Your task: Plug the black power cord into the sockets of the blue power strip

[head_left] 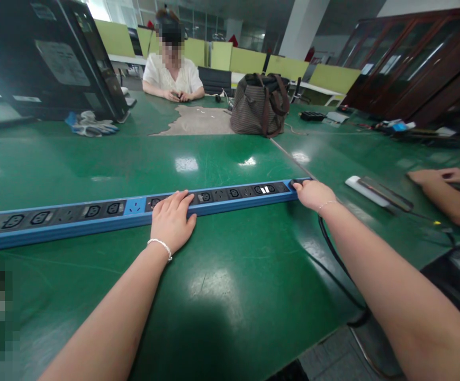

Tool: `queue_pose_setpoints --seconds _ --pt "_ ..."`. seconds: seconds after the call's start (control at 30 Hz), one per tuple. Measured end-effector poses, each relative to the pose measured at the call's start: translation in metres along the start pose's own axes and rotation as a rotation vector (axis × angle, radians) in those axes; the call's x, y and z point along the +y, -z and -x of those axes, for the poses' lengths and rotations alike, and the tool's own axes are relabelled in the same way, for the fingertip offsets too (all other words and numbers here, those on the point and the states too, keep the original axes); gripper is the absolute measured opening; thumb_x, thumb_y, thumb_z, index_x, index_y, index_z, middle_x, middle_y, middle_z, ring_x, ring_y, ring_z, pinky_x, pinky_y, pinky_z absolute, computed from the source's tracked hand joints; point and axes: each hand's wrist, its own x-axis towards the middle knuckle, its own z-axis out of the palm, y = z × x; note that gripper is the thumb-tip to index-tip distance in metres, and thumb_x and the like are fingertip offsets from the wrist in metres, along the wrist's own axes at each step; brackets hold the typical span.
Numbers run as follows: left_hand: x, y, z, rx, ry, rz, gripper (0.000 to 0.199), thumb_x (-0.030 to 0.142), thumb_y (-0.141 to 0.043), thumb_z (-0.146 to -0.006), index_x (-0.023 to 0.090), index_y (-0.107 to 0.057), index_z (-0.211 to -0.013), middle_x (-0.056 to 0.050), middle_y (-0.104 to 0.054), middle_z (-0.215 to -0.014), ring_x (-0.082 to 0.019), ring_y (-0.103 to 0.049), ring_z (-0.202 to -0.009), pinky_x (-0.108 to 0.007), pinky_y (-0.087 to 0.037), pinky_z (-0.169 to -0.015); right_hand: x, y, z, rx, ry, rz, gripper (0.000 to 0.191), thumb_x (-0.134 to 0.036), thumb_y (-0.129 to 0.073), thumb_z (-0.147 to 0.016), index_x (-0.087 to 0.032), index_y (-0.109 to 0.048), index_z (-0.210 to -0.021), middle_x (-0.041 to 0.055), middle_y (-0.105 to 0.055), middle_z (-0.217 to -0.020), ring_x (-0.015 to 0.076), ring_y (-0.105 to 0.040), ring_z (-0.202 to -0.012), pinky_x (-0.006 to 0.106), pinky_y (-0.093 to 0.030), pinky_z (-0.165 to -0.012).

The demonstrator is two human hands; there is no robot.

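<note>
Blue power strip (106, 214), long and lined with black sockets, lies flat across a green surface (230, 286) and runs from beyond the left hand (172, 219) to just under the right hand (313, 194). The left hand rests palm down on the strip near its middle, fingers spread loosely over the sockets and not closed around anything; a white beaded bracelet (160, 244) circles its wrist. The right hand sits at the strip's far right end, fingers curled over the tip where a black cable (335, 254) leaves it; whether it actually grips the end cannot be told. The cable drops away below the right forearm toward the surface's near edge.

Right of the right hand, a white and black flat device (376, 193) lies on the surface, and past it a second person's forearms (440, 190) rest near the edge. Well beyond both hands stand a brown checked handbag (259, 106) and, behind it to the left, a seated person in a white top (172, 76). Far beyond the left hand, a pair of work gloves (90, 124) lies beside a large black monitor (51, 58).
</note>
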Motion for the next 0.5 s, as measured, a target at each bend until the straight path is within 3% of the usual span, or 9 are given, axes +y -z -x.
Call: queue_pose_setpoints --seconds 0.5 --pt "0.0009 0.0014 -0.0003 -0.011 0.015 0.027 0.045 0.032 -0.045 -0.086 0.022 -0.050 -0.129 -0.008 -0.051 -0.139 -0.026 -0.043 -0.130 -0.045 -0.028 -0.108 0.0014 0.0083 0.0023 -0.020 0.013 0.034 0.055 -0.045 -0.027 -0.095 -0.008 -0.068 -0.100 0.0237 -0.066 -0.108 0.0310 -0.063 -0.104 0.039 -0.046 -0.087"
